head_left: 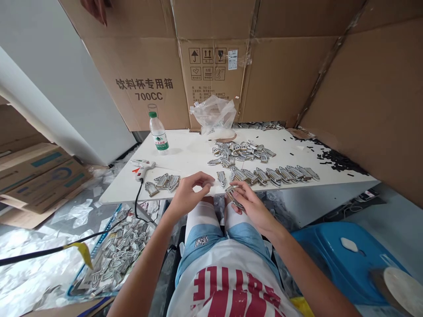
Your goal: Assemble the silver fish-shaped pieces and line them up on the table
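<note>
While a blue-rimmed basket (106, 233) crammed with metal pieces sits at near left below the bench (188, 154), and a blue plastic container (333, 246) stands at near right, both hands are at the bench's near edge. The right hand (250, 203) is closed on a slotted metal piece (232, 193), pinched between thumb and fingers. The left hand (188, 192) is curled with thumb and forefinger apart, holding nothing visible. Just beyond and between them, a loose metal piece (221, 178) lies flat.

Left of the left hand rests a small group of metal pieces (162, 182); right of the right hand runs an overlapping row (274, 175). Slightly farther left lies a white glue gun (142, 171), its black cord dropping over the near edge. A jumbled heap (243, 152) lies behind the row, and small black pieces (343, 159) are scattered at far right. Farther back stand a green-capped bottle (159, 136) on the left and a clear plastic bag (216, 115) near the middle, before a cardboard wall (211, 26).
</note>
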`<state>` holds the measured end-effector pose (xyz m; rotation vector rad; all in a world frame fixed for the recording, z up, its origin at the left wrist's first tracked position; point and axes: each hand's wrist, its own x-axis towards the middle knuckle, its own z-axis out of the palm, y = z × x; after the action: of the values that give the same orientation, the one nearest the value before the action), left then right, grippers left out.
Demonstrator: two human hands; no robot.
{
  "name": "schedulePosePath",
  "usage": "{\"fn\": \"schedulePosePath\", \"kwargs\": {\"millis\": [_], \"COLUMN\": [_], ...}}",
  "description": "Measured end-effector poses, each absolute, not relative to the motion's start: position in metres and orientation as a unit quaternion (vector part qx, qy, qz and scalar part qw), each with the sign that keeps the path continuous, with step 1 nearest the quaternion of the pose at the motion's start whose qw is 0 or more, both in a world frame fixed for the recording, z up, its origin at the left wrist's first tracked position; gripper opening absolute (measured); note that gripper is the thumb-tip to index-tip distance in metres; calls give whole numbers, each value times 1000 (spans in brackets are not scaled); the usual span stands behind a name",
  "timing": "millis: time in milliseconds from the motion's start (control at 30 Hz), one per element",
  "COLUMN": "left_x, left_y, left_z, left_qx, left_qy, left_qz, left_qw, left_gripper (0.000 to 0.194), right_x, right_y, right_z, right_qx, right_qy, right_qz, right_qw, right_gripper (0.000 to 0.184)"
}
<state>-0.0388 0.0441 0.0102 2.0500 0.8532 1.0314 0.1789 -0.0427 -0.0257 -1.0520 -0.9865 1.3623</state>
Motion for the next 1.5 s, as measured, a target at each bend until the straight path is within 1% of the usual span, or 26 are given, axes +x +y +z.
{"fn": "schedulePosePath", "kwargs": {"millis": [100,167,233,433,533,867,933,967,1067,1100,1167,1233,1333,1400,1500], "left_x": [-35,-33,-31,-26,-22,-19,-20,-21,-21,-21,-18,-16,-13,-13,-15], "left_y": [37,33,31,26,22,17,21,23,32,34,38,40,40,40,39], "left_z": [18,19,19,16,17,13,13,12,12,11,9,6,4,5,8], "left_qx": [768,764,763,786,787,735,692,653,458,388,289,254,236,235,253], "left_qy": [300,298,303,302,313,350,369,376,362,350,332,325,317,312,310], "left_qz": [388,376,367,348,348,380,399,411,437,438,434,433,439,442,436], "left_qw": [413,431,438,412,401,439,476,513,684,732,786,802,807,808,806], "left_gripper": [17,18,19,24,22,16,16,19,26,25,18,15,21,21,5], "right_x": [177,175,173,169,168,166,165,164,162,161,161,161,162,162,162], "right_y": [-45,-46,-48,-49,-50,-47,-47,-47,-48,-48,-49,-50,-51,-50,-49], "right_z": [-23,-20,-19,-25,-28,-33,-31,-30,-25,-23,-21,-19,-19,-21,-23], "right_qx": [-430,-426,-421,-423,-430,-445,-449,-448,-436,-432,-429,-429,-433,-439,-445], "right_qy": [-415,-430,-449,-508,-511,-490,-467,-451,-402,-392,-385,-384,-387,-391,-398], "right_qz": [576,571,564,523,514,497,503,513,553,562,566,563,563,559,546], "right_qw": [557,555,551,538,538,561,572,577,585,586,589,593,588,585,587], "right_gripper": [53,60,62,61,60,57,58,58,57,56,54,54,56,57,58]}}
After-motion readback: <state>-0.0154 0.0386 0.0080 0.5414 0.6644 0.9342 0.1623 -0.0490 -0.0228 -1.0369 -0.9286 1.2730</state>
